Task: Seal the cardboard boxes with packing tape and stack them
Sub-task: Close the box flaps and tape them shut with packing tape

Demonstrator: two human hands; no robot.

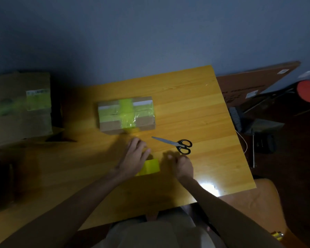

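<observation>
Left hand [132,156] lies flat-fingered on glossy yellow tape [151,167]; right hand [183,167] blurred, curled grip's hold unclear.

Both bare forearms reach from the near edge towards the far side, converging; the left hand [134,158] lies palm down on the tape roll [151,167], fingers fairly straight and pointing away, thumb out to the right. The right hand [182,167] sits just right of it, apart; its fingers are curled inward to the left, too blurred to show whether they pinch anything.
</observation>
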